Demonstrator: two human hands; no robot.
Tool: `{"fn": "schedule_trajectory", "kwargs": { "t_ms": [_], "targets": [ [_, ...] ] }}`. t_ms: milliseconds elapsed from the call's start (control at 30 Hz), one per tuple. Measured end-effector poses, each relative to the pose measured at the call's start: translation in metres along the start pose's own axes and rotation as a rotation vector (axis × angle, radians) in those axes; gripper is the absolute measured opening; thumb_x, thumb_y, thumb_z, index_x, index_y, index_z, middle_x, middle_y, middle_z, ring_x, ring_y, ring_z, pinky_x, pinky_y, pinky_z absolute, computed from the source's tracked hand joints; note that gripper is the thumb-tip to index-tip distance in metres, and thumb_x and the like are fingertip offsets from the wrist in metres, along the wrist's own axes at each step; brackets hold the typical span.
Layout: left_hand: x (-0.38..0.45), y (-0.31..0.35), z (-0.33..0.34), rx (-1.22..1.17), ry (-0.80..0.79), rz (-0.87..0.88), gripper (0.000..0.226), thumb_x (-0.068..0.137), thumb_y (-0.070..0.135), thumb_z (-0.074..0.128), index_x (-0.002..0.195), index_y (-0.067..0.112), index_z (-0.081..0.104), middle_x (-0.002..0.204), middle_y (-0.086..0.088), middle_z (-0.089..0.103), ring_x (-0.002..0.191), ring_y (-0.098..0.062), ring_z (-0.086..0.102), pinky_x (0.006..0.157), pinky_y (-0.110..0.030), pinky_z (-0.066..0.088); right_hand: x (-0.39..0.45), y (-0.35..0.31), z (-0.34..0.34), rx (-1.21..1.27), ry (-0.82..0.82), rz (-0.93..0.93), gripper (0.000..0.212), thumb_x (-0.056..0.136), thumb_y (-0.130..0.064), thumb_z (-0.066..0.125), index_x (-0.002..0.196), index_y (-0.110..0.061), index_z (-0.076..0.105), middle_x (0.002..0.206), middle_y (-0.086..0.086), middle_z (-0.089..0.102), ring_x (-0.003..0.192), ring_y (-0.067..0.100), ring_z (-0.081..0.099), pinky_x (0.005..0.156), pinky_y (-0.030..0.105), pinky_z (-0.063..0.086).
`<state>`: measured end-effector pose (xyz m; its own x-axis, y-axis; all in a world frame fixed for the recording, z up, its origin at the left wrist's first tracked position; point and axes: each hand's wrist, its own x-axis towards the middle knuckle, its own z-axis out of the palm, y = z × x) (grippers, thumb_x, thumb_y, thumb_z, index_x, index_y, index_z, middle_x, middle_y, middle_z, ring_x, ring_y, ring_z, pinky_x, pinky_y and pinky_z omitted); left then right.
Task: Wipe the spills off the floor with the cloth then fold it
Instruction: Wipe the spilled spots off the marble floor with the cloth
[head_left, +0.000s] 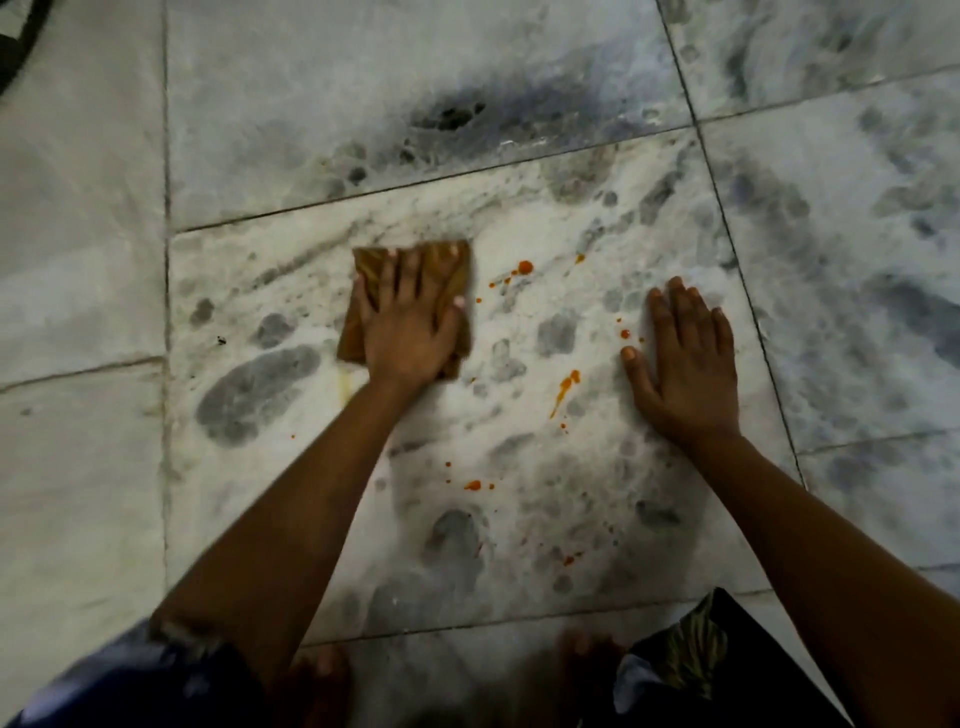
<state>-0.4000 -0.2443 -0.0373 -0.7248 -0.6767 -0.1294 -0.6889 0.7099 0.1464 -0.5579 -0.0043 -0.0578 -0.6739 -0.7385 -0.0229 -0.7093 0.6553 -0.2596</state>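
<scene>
Under left hand (410, 332), cloth (374, 270)

Open marble floor (519, 156) stretches ahead of the left hand (410, 322), pressed flat on the cloth (447, 270). To its right, orange spills (524, 267) dot the tile, and beyond them the right hand (685, 364) lies flat, blocking that side. Bare toes (322, 670) close off the near edge.
</scene>
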Motion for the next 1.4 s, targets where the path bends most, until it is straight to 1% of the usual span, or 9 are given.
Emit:
{"fn": "schedule_trajectory", "kwargs": {
  "t_ms": [133, 400, 567, 633, 900, 1033, 1133, 1267, 1400],
  "targets": [
    [-0.041, -0.020, -0.003, -0.004, -0.034, 0.077, 0.060, 0.090, 0.055, 0.020, 0.147, 0.038, 0.023, 0.158, 0.001, 0.020, 0.146, -0.025, 0.012, 0.113, -0.053, 0.001, 0.002, -0.002, -0.004, -0.002, 0.013, 0.005, 0.069, 0.090, -0.050, 0.028, 0.147, -0.009, 0.027, 0.154, 0.015, 0.023, 0.142, 0.029, 0.020, 0.115, 0.042, 0.009],
    [0.060, -0.009, -0.009, -0.040, 0.027, -0.286, 0.057, 0.098, 0.046, 0.025, 0.150, 0.030, 0.010, 0.160, -0.002, 0.007, 0.147, -0.028, 0.002, 0.114, -0.058, -0.004, 0.001, 0.000, 0.000, 0.003, 0.018, -0.014, 0.071, 0.090, -0.051, 0.027, 0.147, -0.009, 0.025, 0.155, 0.016, 0.021, 0.143, 0.029, 0.017, 0.115, 0.042, 0.008],
    [-0.036, 0.014, 0.008, 0.000, 0.028, 0.009, 0.060, 0.091, 0.052, 0.017, 0.148, 0.034, 0.019, 0.158, -0.001, 0.016, 0.146, -0.025, 0.009, 0.114, -0.055, 0.001, 0.001, -0.003, 0.001, 0.010, 0.025, -0.018, 0.071, 0.090, -0.050, 0.026, 0.147, -0.009, 0.025, 0.155, 0.016, 0.021, 0.143, 0.030, 0.018, 0.115, 0.042, 0.008],
    [-0.061, 0.017, 0.010, 0.006, 0.003, 0.044, 0.059, 0.091, 0.051, 0.019, 0.147, 0.036, 0.022, 0.158, 0.000, 0.018, 0.146, -0.025, 0.011, 0.114, -0.055, 0.001, 0.001, -0.005, 0.000, 0.016, 0.020, -0.010, 0.071, 0.090, -0.051, 0.025, 0.147, -0.009, 0.024, 0.155, 0.015, 0.020, 0.143, 0.030, 0.018, 0.115, 0.042, 0.008],
    [0.066, 0.068, -0.002, -0.059, -0.056, -0.089, 0.051, 0.098, 0.045, 0.025, 0.148, 0.040, 0.014, 0.160, 0.003, 0.005, 0.147, -0.026, 0.000, 0.112, -0.059, -0.006, 0.002, -0.002, 0.001, 0.020, 0.012, -0.004, 0.067, 0.091, -0.047, 0.028, 0.147, -0.009, 0.026, 0.155, 0.015, 0.022, 0.142, 0.029, 0.020, 0.115, 0.043, 0.010],
    [0.019, 0.091, 0.011, 0.022, -0.049, 0.208, 0.057, 0.093, 0.048, 0.016, 0.148, 0.036, 0.018, 0.159, 0.000, 0.014, 0.147, -0.026, 0.006, 0.114, -0.057, -0.001, 0.000, -0.002, -0.001, 0.019, 0.027, -0.001, 0.066, 0.091, -0.045, 0.030, 0.145, -0.009, 0.031, 0.153, 0.015, 0.026, 0.141, 0.030, 0.025, 0.114, 0.042, 0.011],
    [-0.029, 0.061, 0.012, 0.048, -0.072, 0.383, 0.056, 0.092, 0.050, 0.019, 0.147, 0.039, 0.017, 0.157, 0.001, 0.020, 0.146, -0.027, 0.011, 0.113, -0.057, -0.003, 0.002, -0.003, -0.002, 0.024, 0.047, -0.002, 0.065, 0.090, -0.045, 0.030, 0.144, -0.008, 0.033, 0.152, 0.015, 0.028, 0.140, 0.030, 0.027, 0.113, 0.041, 0.011],
    [0.010, 0.037, 0.003, 0.055, -0.042, 0.136, 0.057, 0.093, 0.050, 0.019, 0.148, 0.037, 0.017, 0.159, 0.002, 0.014, 0.147, -0.026, 0.005, 0.111, -0.058, -0.009, 0.002, -0.003, -0.001, 0.033, 0.052, -0.002, 0.065, 0.091, -0.044, 0.029, 0.144, -0.008, 0.032, 0.152, 0.015, 0.028, 0.140, 0.029, 0.026, 0.114, 0.041, 0.010],
    [0.089, 0.082, -0.004, -0.058, -0.054, -0.039, 0.052, 0.099, 0.042, 0.027, 0.149, 0.036, 0.015, 0.160, 0.003, 0.007, 0.147, -0.026, -0.001, 0.111, -0.059, -0.008, -0.001, -0.003, 0.001, 0.051, 0.038, 0.001, 0.065, 0.091, -0.044, 0.029, 0.145, -0.008, 0.032, 0.153, 0.015, 0.027, 0.140, 0.029, 0.026, 0.114, 0.041, 0.011]
  ]
}}
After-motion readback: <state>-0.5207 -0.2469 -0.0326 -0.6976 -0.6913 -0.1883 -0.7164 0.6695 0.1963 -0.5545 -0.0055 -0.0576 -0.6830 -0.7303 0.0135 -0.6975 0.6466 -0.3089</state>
